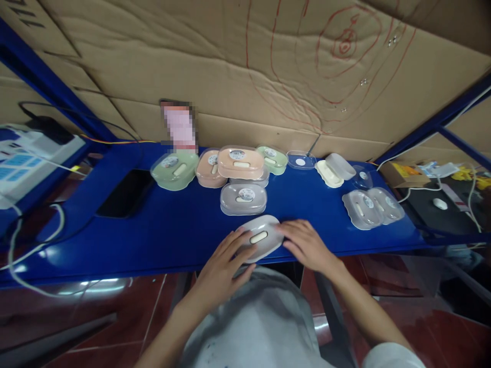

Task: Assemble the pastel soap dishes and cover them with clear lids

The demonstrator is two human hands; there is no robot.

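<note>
A grey oval dish (264,246) with a cream pill-shaped piece (259,237) in its middle lies near the front edge of the blue table (184,235). My left hand (232,258) rests on the dish's left side, its fingers spread. At the dish's right end, the fingertips of my right hand (301,240) touch the rim; those fingers are apart too. Just behind it sits a grey box with a clear lid and round label (243,199). Beyond that are a peach box (241,162), stacked on another grey one, and green boxes (174,171) (272,160).
A black phone (126,193) lies at the left. Two grey lidded boxes (364,208) stand at the right, near a cream dish (329,174) and a clear lid (302,160). Cables (57,230) hang at far left. Cardboard (215,66) walls the back.
</note>
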